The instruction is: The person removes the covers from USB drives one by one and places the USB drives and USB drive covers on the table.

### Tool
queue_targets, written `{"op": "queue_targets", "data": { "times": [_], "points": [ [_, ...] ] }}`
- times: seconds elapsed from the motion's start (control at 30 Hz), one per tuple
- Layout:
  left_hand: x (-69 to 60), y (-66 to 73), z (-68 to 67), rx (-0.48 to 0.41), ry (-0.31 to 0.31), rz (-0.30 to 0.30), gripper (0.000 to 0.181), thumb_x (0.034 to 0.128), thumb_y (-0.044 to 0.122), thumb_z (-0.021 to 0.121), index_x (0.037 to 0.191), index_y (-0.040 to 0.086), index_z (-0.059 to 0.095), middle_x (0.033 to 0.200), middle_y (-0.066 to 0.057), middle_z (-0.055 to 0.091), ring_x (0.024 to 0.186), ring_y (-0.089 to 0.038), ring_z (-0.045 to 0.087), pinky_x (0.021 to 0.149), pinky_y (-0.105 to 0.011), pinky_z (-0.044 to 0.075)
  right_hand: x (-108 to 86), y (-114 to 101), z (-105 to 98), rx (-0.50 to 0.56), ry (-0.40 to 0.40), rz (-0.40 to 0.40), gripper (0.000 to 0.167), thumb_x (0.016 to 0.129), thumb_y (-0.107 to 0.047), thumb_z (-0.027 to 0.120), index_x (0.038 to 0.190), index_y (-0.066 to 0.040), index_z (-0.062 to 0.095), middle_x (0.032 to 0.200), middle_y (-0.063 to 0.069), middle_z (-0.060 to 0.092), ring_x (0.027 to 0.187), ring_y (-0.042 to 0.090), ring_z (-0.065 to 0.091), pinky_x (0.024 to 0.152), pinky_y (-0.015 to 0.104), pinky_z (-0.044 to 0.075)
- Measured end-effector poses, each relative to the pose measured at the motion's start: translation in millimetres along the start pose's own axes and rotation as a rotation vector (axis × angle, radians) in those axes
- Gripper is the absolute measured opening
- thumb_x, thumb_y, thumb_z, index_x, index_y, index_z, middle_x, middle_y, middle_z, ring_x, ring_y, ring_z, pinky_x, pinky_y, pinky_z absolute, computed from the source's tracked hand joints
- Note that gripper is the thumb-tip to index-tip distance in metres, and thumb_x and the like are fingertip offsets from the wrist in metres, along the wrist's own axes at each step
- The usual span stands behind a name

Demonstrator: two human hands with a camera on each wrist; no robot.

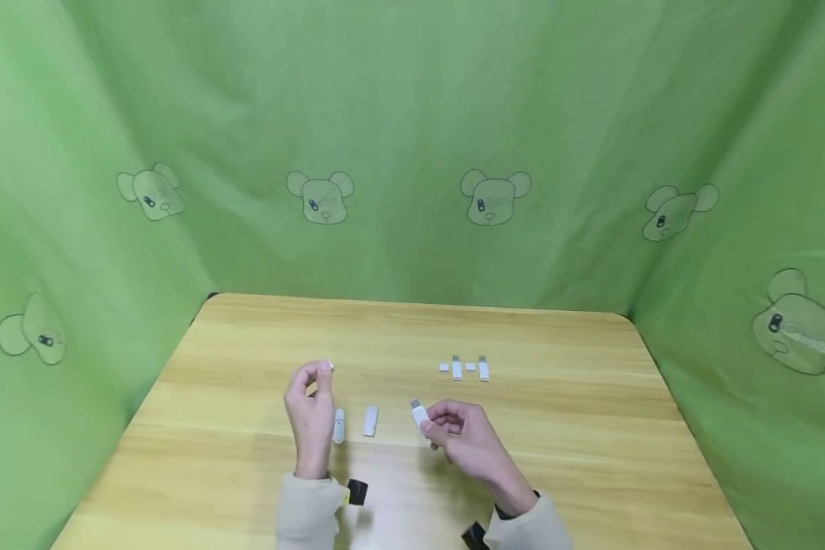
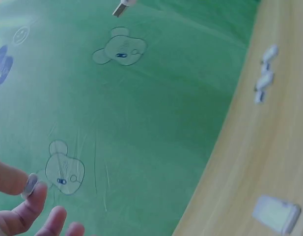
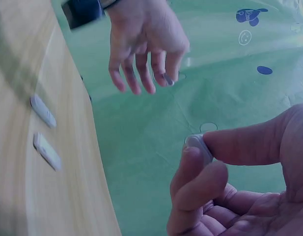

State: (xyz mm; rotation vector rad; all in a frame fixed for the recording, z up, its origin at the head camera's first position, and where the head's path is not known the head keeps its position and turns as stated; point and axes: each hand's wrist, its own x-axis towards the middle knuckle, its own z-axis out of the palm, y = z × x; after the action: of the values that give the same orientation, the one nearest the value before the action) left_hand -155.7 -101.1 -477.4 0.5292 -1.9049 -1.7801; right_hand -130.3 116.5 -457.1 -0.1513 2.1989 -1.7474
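Head view: bright, evenly lit. Table (image 1: 557, 428): pale glare at near edge, between the sleeves (image 1: 307, 513); soft-edged shadows beside left hand (image 1: 309, 416) and beneath right hand (image 1: 473, 441). Curtain (image 1: 412, 99): paler at left, darker in the folds at right; print on the bears (image 1: 493, 202) too faint to read. Left wrist view: hazy, cool in cast — whitish glare at upper left; drives on the table blurred, the far ones (image 2: 265, 79) most. Right wrist view: dimmer, bluish — pale sheen across curtain, upper right; broad shadow on table, upper left; near hand shaded, soft in detail.
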Motion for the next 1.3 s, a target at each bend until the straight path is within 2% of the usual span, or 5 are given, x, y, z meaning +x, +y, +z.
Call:
{"op": "queue_targets", "data": {
  "times": [0.17, 0.53, 0.77, 0.93, 1.3],
  "points": [
    [-7.1, -4.7, 5.2, 0.042, -0.076, 0.037, 0.018, 0.0975, 0.017, 0.067, 0.096, 0.000, 0.073, 0.114, -0.014, 0.068, 0.103, -0.018, 0.060, 0.084, -0.029, 0.054, 5.2, -2, -4, -0.007, 0.035, -0.013, 0.024, 0.093, -0.010, 0.069, 0.109, 0.008, 0.064, 0.087, 0.011, 0.068, 0.066, 0.009, 0.059, 0.048, 0.017, 0.042],
    [-20.5, -10.8, 17.4, 0.036, -0.093, 0.068, 0.018, 0.0865, 0.022, 0.080, 0.086, 0.005, 0.076, 0.113, -0.015, 0.070, 0.109, -0.027, 0.062, 0.091, -0.051, 0.053, 17.8, -7, -11, -0.049, 0.073, 0.011, 0.020, 0.094, -0.016, 0.071, 0.102, 0.002, 0.066, 0.079, 0.002, 0.064, 0.065, 0.010, 0.056, 0.050, 0.020, 0.045],
    [-25.1, -12.7, 20.5, 0.042, -0.107, 0.092, 0.016, 0.0809, 0.023, 0.085, 0.082, 0.008, 0.077, 0.111, -0.013, 0.070, 0.107, -0.024, 0.061, 0.088, -0.044, 0.053, 34.4, -2, -21, -0.052, 0.150, 0.021, 0.023, 0.096, -0.020, 0.070, 0.104, 0.001, 0.065, 0.080, 0.004, 0.064, 0.067, 0.015, 0.060, 0.049, 0.022, 0.046],
    [-27.9, -15.3, 21.3, 0.028, -0.111, 0.106, 0.016, 0.0788, 0.021, 0.087, 0.078, 0.010, 0.075, 0.110, -0.009, 0.069, 0.106, -0.022, 0.060, 0.088, -0.046, 0.052, 48.2, 1, -30, -0.031, 0.223, 0.047, 0.021, 0.096, -0.020, 0.070, 0.104, -0.002, 0.064, 0.077, 0.002, 0.064, 0.066, 0.019, 0.060, 0.050, 0.025, 0.047],
    [-31.8, -16.5, 21.9, 0.052, -0.129, 0.152, 0.016, 0.0801, 0.020, 0.086, 0.082, 0.009, 0.076, 0.112, -0.013, 0.069, 0.108, -0.025, 0.060, 0.089, -0.047, 0.051, 77.5, 0, -49, -0.084, 0.286, 0.089, 0.021, 0.099, -0.016, 0.066, 0.108, 0.002, 0.065, 0.075, 0.000, 0.066, 0.065, 0.012, 0.061, 0.052, 0.022, 0.046]
  ]
}}
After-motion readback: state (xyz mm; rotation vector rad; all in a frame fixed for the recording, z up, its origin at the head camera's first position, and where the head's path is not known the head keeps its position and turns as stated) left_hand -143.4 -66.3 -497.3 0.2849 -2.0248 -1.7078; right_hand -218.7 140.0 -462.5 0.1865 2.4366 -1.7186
